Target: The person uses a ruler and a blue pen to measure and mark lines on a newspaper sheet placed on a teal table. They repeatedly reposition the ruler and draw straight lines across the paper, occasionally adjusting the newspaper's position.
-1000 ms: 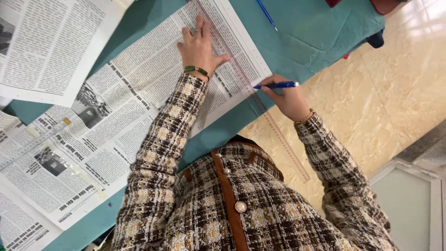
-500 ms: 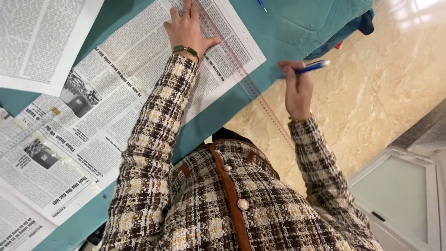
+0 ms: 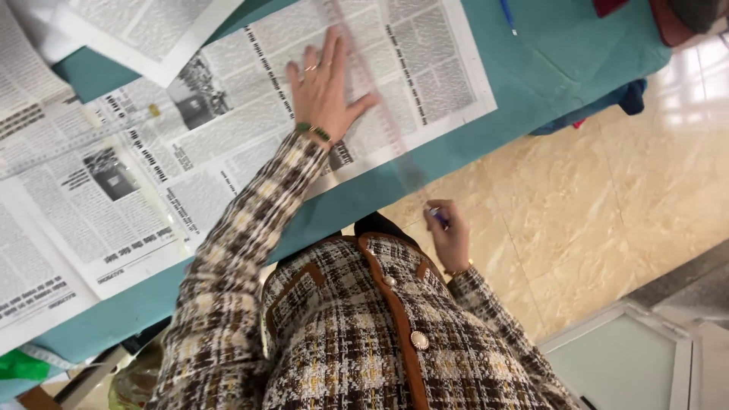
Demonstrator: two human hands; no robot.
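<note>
Palm [image 3: 325, 91] flat on ruler [image 3: 377, 99], newspaper [image 3: 250, 114]

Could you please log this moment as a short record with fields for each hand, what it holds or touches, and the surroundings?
left hand: flat, fingers spread, pressing on the newspaper sheet beside the clear ruler
right hand: off the table edge, near the ruler's lower end, closed grip on a blue pen
ruler: lies slantwise across the sheet, overhanging the table edge
surface: teal table cover, more newspaper sheets at left
other: second blue pen on the cover; beige tiled floor
</note>
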